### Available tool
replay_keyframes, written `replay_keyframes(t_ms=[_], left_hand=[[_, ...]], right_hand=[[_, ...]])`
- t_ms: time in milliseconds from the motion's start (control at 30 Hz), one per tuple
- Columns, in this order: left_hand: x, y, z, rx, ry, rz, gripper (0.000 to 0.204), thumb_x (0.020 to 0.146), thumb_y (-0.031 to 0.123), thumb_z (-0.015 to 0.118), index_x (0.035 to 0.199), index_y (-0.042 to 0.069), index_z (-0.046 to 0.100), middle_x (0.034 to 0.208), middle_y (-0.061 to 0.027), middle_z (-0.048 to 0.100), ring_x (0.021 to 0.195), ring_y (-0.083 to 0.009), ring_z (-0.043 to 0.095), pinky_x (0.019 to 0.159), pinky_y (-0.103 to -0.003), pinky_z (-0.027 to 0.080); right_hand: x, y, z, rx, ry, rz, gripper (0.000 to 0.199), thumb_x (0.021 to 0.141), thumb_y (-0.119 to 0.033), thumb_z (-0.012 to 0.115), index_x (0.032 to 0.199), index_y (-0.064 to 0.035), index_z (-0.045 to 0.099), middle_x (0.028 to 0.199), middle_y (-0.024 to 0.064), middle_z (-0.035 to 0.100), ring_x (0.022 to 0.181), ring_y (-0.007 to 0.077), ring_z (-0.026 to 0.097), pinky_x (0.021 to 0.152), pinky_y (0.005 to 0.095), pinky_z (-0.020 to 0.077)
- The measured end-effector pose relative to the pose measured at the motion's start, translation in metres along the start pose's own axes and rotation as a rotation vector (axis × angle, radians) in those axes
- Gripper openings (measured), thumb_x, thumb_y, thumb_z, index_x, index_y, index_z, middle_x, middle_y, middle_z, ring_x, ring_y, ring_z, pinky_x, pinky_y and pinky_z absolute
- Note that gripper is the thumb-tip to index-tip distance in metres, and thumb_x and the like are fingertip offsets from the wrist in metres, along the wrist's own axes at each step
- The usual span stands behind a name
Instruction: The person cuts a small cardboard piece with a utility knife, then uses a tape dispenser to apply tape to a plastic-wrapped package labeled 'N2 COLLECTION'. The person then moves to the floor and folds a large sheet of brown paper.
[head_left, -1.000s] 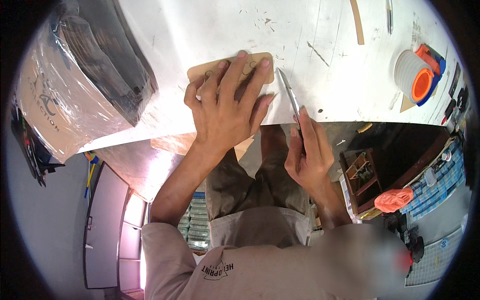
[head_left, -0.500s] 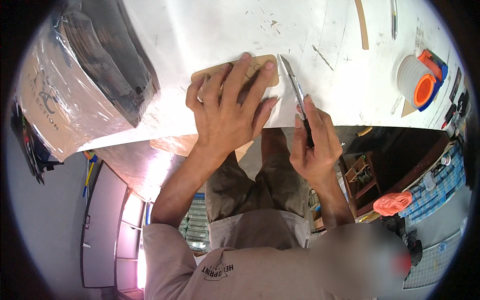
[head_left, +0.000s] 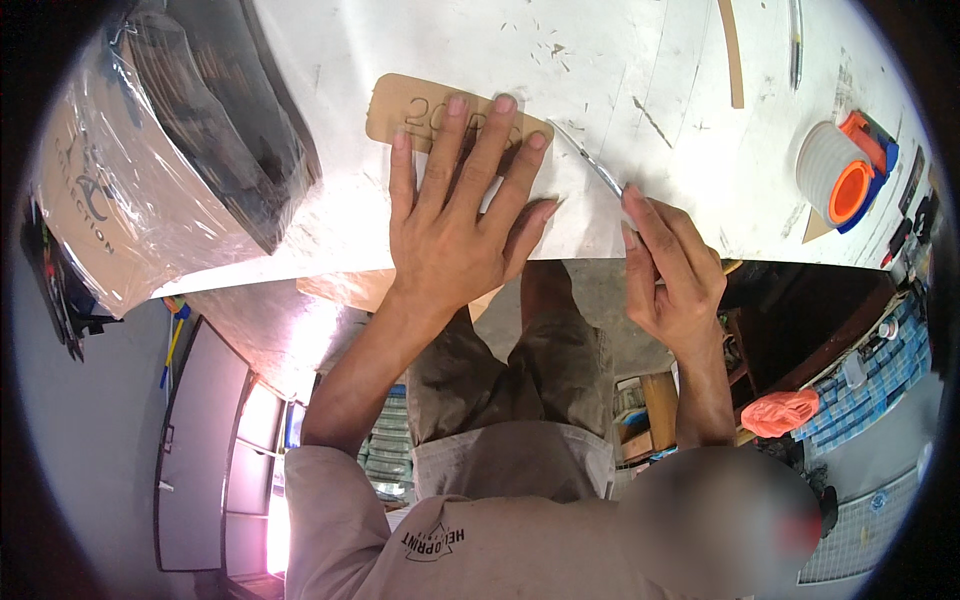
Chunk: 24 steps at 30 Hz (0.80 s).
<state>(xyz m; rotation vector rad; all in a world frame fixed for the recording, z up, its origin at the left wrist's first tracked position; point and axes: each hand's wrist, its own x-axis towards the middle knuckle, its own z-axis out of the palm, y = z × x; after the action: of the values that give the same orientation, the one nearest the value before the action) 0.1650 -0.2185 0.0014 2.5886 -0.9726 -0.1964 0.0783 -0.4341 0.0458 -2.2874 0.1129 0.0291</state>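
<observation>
Nearest us, our right hand is closed around a thin metal blade, fingers wrapped on its handle end at the table's near edge, the tip slanting up and left across the white table. Just left of it our left hand lies open and flat, fingers spread, pressing down on one rounded brown board plaque; the plaque sits under the fingertips and reaches out past them to the left and far side. The blade's tip ends just beside the plaque's right end; we cannot tell if they touch. We count one blade, one plaque, one tape roll in white and orange well apart to the right, one thin wooden strip farther off, one large film-wrapped bundle at left. The tabletop is scored and littered with small chips. Below the edge, grey floor and cluttered shelving.
</observation>
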Motion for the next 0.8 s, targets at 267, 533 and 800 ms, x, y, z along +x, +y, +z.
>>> replay_keyframes(t_ms=[267,533,800], left_hand=[[0.003,0.0,-0.003,-0.014,0.003,0.007,0.056,0.093,0.046,0.073,0.143,0.02,0.065,0.158,-0.0102,0.051,0.151,-0.0373,0.039,0.126,-0.058,0.016],[0.003,-0.001,-0.003,-0.041,0.003,0.002,0.057,0.092,0.043,0.075,0.143,0.019,0.065,0.158,-0.0132,0.051,0.15,-0.0402,0.04,0.122,-0.059,0.027],[0.006,0.001,-0.01,-0.035,-0.002,-0.021,0.052,0.095,0.044,0.07,0.141,0.02,0.066,0.155,-0.01,0.055,0.149,-0.035,0.043,0.125,-0.053,0.025]], right_hand=[[0.001,0.001,-0.006,-0.017,-0.041,-0.014,0.055,0.078,0.013,0.064,0.132,0.0025,0.067,0.103,0.018,0.07,0.073,0.0273,0.071,0.058,0.0374,0.06],[0.002,0.003,-0.009,-0.021,-0.071,-0.052,0.058,0.078,0.011,0.066,0.136,0.0025,0.063,0.11,0.0189,0.068,0.077,0.0325,0.072,0.061,0.0399,0.0615],[-0.019,-0.005,-0.015,0.012,0.006,-0.013,0.049,0.085,0.011,0.065,0.134,0.0046,0.064,0.108,0.021,0.069,0.08,0.0339,0.073,0.064,0.0393,0.0605]])
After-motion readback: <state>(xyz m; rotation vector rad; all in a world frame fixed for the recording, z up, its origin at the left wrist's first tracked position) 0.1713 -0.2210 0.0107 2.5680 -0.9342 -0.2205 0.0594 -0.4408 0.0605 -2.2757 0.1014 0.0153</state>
